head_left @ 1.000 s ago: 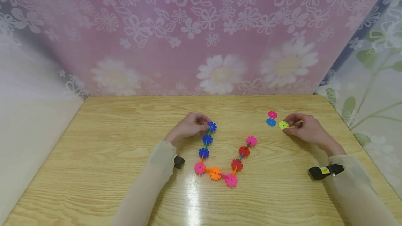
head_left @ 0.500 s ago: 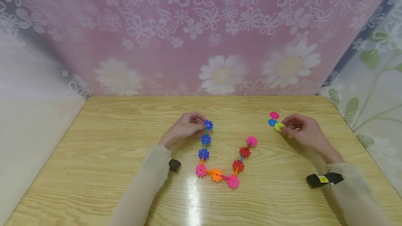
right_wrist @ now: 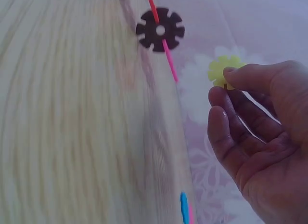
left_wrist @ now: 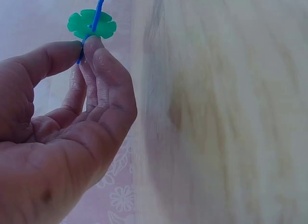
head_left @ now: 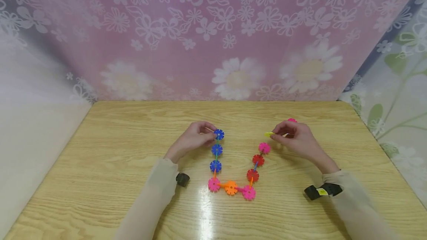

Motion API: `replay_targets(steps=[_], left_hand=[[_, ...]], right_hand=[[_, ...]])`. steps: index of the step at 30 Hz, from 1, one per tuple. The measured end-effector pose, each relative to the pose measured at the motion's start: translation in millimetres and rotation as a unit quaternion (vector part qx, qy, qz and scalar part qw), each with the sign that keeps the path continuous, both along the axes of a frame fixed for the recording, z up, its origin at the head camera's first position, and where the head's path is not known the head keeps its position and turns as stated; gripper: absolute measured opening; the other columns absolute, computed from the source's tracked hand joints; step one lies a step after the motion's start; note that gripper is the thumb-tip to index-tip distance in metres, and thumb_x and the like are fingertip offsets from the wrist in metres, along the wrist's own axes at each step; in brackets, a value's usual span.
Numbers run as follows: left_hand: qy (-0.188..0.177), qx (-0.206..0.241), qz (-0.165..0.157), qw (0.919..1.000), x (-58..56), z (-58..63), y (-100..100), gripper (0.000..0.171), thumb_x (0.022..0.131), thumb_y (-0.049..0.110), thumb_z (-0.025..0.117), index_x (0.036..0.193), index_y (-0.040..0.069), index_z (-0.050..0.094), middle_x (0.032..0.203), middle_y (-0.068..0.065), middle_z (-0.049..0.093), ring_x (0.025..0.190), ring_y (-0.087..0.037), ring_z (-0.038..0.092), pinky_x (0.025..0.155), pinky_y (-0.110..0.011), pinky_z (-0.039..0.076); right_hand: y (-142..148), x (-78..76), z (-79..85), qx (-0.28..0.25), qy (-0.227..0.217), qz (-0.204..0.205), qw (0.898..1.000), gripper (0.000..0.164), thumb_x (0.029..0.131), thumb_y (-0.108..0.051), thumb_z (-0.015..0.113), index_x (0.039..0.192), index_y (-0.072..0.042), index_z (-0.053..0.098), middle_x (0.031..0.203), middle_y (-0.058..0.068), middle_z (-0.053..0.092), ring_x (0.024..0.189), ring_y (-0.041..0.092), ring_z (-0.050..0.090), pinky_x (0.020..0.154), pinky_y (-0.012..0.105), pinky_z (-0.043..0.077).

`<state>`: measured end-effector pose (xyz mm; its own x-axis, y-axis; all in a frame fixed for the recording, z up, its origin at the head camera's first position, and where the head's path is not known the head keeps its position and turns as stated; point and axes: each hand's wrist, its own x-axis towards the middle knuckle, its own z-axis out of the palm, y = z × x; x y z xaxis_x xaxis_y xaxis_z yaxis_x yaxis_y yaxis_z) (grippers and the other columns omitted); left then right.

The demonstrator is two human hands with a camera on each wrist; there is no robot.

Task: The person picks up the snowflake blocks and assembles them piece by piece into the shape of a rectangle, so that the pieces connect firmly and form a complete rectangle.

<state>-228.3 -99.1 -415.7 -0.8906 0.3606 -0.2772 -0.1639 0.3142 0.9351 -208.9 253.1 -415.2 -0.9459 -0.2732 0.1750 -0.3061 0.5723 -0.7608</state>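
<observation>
Notched flower-shaped plastic discs join into a U-shaped chain on the table. My left hand [head_left: 191, 140] pinches the end blue disc [head_left: 219, 134] of its left arm between thumb and fingertips. A green disc [left_wrist: 77, 22] links on just beyond it in the left wrist view. Beyond the chain's right end, a pink disc [head_left: 264, 148], my right hand [head_left: 298, 140] holds a loose yellow disc [head_left: 269, 134] by its edge. The two look apart. In the right wrist view a brown disc [right_wrist: 146, 32] connects to that pink disc [right_wrist: 170, 65].
Another loose pink disc [head_left: 292, 120] lies behind my right hand, partly covered. A loose blue disc [right_wrist: 184, 209] shows edge-on at the bottom of the right wrist view. Flowered cloth [head_left: 166, 66] hangs behind the wooden table [head_left: 116, 140]. Each wrist wears a black strapped device.
My right hand has carried the yellow disc left, from beside the loose blue disc to near the chain's pink end. The chain's left arm has shifted slightly left with my left hand.
</observation>
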Motion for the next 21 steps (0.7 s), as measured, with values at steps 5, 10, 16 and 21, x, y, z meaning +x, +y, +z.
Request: replay_targets(steps=[5,10,16,21], left_hand=[[0.0,-0.008,0.0,1.0,3.3,-0.6,-1,0.024,0.099,0.013,0.065,0.121,0.005,0.065,0.11,-0.014,0.071,0.083,-0.017,0.066,0.078,-0.029,0.057],[-0.005,-0.012,-0.005,0.9999,5.3,-1.3,-2,0.021,0.099,0.015,0.065,0.118,0.005,0.066,0.106,-0.013,0.073,0.083,-0.017,0.067,0.077,-0.028,0.056],[-0.008,-0.017,-0.014,0.9997,8.4,-0.3,-1,0.021,0.099,0.017,0.067,0.116,0.005,0.066,0.106,-0.011,0.074,0.085,-0.016,0.069,0.078,-0.029,0.058],[-0.003,-0.012,-0.021,0.9997,9.6,-0.7,-1,0.023,0.099,0.018,0.066,0.117,0.003,0.065,0.105,-0.013,0.075,0.084,-0.015,0.069,0.078,-0.028,0.058]], right_hand=[[-21,-3.8,-0.8,-0.014,-0.019,0.02,1.0,0.008,0.093,-0.013,0.076,0.097,-0.008,0.072,0.093,0.009,0.074,0.082,0.003,0.068,0.07,0.021,0.058],[-34,-4.9,-0.2,-0.023,-0.034,0.031,0.999,0.008,0.094,-0.013,0.075,0.098,-0.007,0.071,0.095,0.01,0.074,0.084,0.005,0.068,0.073,0.021,0.058],[-46,-4.6,-0.7,-0.03,-0.047,0.04,0.998,0.007,0.093,-0.014,0.076,0.097,-0.009,0.072,0.096,0.009,0.074,0.084,0.008,0.069,0.075,0.022,0.059],[-56,-6.2,-2.9,-0.041,-0.06,0.045,0.996,0.008,0.093,-0.015,0.076,0.097,-0.009,0.071,0.098,0.008,0.073,0.088,0.01,0.07,0.078,0.021,0.058]])
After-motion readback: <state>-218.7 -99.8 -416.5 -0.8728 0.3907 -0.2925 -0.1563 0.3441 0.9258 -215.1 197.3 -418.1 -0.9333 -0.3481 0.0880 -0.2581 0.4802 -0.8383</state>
